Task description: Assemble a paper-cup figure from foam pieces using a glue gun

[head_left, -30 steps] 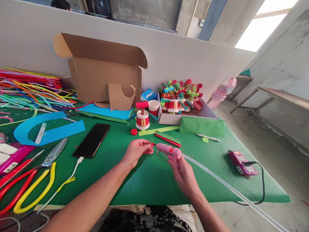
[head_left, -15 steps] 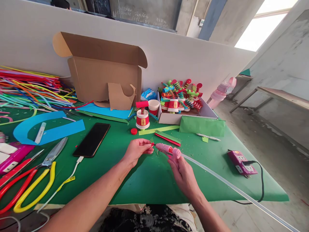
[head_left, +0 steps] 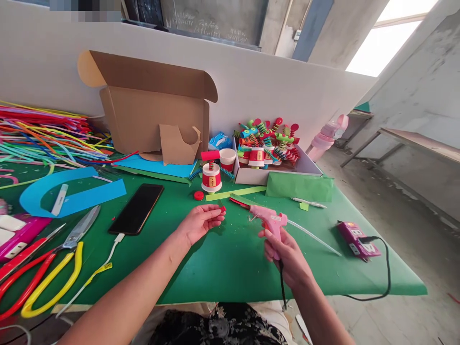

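Note:
My left hand (head_left: 200, 222) pinches a small red piece (head_left: 223, 209) between thumb and fingers, just above the green table cover (head_left: 223, 258). My right hand (head_left: 285, 254) grips the handle of a pink glue gun (head_left: 270, 221), its nozzle pointing left and away from the red piece. A clear glue stick (head_left: 312, 235) juts from the back of the gun toward the right. A black cord hangs from the handle below my hand.
A red-and-white paper cup craft (head_left: 212, 177) and a red cap (head_left: 199, 195) stand ahead. Behind are a white box of finished crafts (head_left: 268, 143), an open cardboard box (head_left: 154, 110), a phone (head_left: 137, 209), scissors (head_left: 43, 268), pipe cleaners (head_left: 43, 134) and a pink power strip (head_left: 355, 239).
My right hand has drawn the glue gun back to the right, away from the red piece, and turned it upright. My left hand stays put with the piece pinched.

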### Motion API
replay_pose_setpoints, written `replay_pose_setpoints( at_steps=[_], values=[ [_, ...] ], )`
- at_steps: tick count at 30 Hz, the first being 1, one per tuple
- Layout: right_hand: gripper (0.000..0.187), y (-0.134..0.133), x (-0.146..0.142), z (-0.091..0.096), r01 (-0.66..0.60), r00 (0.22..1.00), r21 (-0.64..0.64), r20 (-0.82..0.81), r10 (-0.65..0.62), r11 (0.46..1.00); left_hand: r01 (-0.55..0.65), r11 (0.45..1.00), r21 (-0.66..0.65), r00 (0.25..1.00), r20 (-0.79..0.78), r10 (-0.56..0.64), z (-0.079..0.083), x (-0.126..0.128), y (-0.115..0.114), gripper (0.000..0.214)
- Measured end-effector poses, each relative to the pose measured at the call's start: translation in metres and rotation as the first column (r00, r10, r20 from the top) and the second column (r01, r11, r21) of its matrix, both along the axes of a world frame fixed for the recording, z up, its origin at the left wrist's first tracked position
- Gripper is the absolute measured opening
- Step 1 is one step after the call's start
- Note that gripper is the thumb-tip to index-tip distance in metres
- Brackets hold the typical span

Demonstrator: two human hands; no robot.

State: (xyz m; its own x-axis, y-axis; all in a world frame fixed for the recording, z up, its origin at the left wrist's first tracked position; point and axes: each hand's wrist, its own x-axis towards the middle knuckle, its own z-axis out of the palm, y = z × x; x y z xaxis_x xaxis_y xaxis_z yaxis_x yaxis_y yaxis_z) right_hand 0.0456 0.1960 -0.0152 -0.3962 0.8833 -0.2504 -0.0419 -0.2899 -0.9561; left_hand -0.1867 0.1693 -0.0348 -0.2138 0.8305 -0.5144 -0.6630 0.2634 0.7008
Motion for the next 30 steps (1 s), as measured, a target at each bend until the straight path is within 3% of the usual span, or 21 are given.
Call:
replay_pose_setpoints(
  at_steps=[3,6,8,11,14,16,17,18,20,22,23,25,27,30],
  values=[
    [0.045,0.010,0.023,0.006,0.072,0.994,-0.010,0.079,-0.071,0.997,0.020,1.000,-0.010,0.999,0.046,-0.019,0.005,-0.003,-0.001,0.016],
    [0.044,0.020,0.051,0.007,0.070,0.945,0.082,0.313,-0.093,0.994,0.029,0.999,0.018,0.998,0.052,-0.030,0.009,-0.008,-0.003,0.017],
    [0.042,0.024,0.067,0.004,0.029,0.821,0.188,0.556,-0.131,0.982,0.022,0.999,0.045,0.999,0.042,-0.024,0.011,-0.011,-0.004,0.016],
    [0.041,0.028,0.087,-0.004,-0.123,0.535,0.361,0.809,-0.245,0.924,-0.001,0.997,0.079,1.000,0.018,-0.001,0.014,-0.014,-0.007,0.015],
    [0.042,0.030,0.095,-0.002,-0.254,0.362,0.492,0.847,-0.390,0.833,-0.016,0.993,0.118,0.999,-0.036,0.021,0.020,-0.014,-0.011,0.012],
    [0.045,0.032,0.087,0.006,-0.247,0.313,0.580,0.806,-0.503,0.776,-0.007,0.988,0.155,0.996,-0.085,0.021,0.028,-0.013,-0.012,0.014],
    [0.046,0.034,0.077,0.012,-0.217,0.333,0.630,0.766,-0.550,0.746,0.007,0.984,0.177,0.994,-0.112,0.013,0.032,-0.011,-0.011,0.017],
    [0.047,0.035,0.063,0.017,-0.185,0.410,0.674,0.714,-0.567,0.715,0.027,0.980,0.200,0.990,-0.140,0.001,0.036,-0.010,-0.010,0.021],
    [0.047,0.038,0.021,0.025,-0.130,0.692,0.700,0.571,-0.442,0.702,0.068,0.970,0.235,0.980,-0.200,-0.020,0.043,-0.007,-0.004,0.029],
    [0.045,0.043,-0.029,0.026,-0.072,0.911,0.609,0.363,-0.197,0.790,0.089,0.965,0.248,0.965,-0.260,-0.022,0.047,-0.003,0.002,0.036],
    [0.044,0.047,-0.053,0.024,-0.031,0.964,0.549,0.236,-0.119,0.835,0.090,0.964,0.252,0.959,-0.284,-0.016,0.046,-0.001,0.004,0.038],
    [0.043,0.055,-0.091,0.016,0.117,0.987,0.499,0.039,-0.157,0.859,0.075,0.963,0.259,0.953,-0.304,0.007,0.041,0.003,0.006,0.041],
    [0.039,0.061,-0.109,0.004,0.196,0.972,0.564,-0.001,-0.236,0.802,0.036,0.966,0.256,0.956,-0.291,0.041,0.033,0.004,0.005,0.042],
    [0.032,0.062,-0.108,-0.011,0.076,0.988,0.674,0.048,-0.146,0.735,-0.018,0.970,0.242,0.963,-0.258,0.082,0.024,0.001,0.001,0.043]
  ],
)
